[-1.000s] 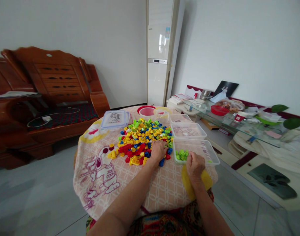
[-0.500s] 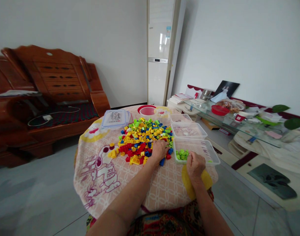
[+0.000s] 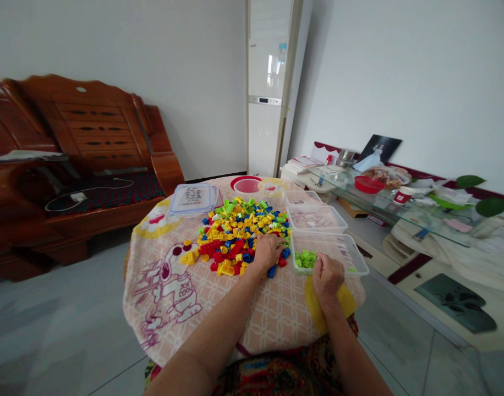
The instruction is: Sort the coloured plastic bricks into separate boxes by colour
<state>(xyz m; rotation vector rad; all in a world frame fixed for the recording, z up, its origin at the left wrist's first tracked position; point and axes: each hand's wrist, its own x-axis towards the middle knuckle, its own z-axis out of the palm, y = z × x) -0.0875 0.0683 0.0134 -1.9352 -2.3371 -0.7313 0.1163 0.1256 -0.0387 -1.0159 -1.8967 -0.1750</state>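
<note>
A heap of toy building bricks (image 3: pixel 235 231) in yellow, red, blue, green and a few white covers the middle of the table. My left hand (image 3: pixel 268 252) rests at the heap's right side, its fingers bent in among the bricks. Green bricks lie close to its fingertips, but what it pinches is hidden. A clear plastic box (image 3: pixel 346 250) stands to the right, with a small group of green bricks (image 3: pixel 305 258) in its left end. My right hand (image 3: pixel 328 275) is closed at the near rim of this box, beside those bricks. Its fingers hide whatever they grip.
Two more clear boxes, a middle one (image 3: pixel 318 217) and a far one (image 3: pixel 303 197), line the table's right side. Stacked lids (image 3: pixel 194 199) lie at the back left, near a red-rimmed round container (image 3: pixel 247 185). A patterned cloth (image 3: pixel 219 308) covers the table. A cluttered glass shelf (image 3: pixel 384 198) stands right.
Both hands stay nearly in place. My left hand's fingers have shifted slightly at the edge of the heap; the view has moved a little.
</note>
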